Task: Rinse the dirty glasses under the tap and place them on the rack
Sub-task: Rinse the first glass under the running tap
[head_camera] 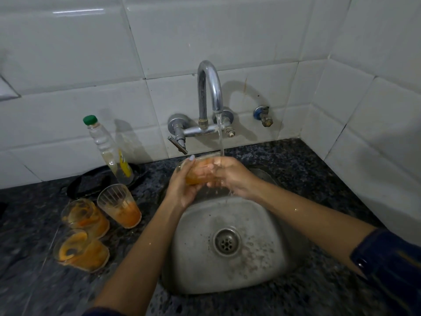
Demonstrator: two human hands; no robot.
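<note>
Orange-stained glass (197, 172) held over sink (268, 265) under tap (209, 87) stream; left hand (182, 188) fingers curled round it, right hand (230, 176) fingers wrapped on its side. Three dirty glasses (120, 206) stand on bench (29, 224) just left of sink rim.

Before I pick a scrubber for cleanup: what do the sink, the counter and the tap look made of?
Sink: looks like stainless steel, dull brushed grey sheen with spotting.
Counter: seems polished granite or similar stone, dark with pale speckles.
Tap: likely chromed metal, bright mirror-like highlights, some tarnish.
</note>
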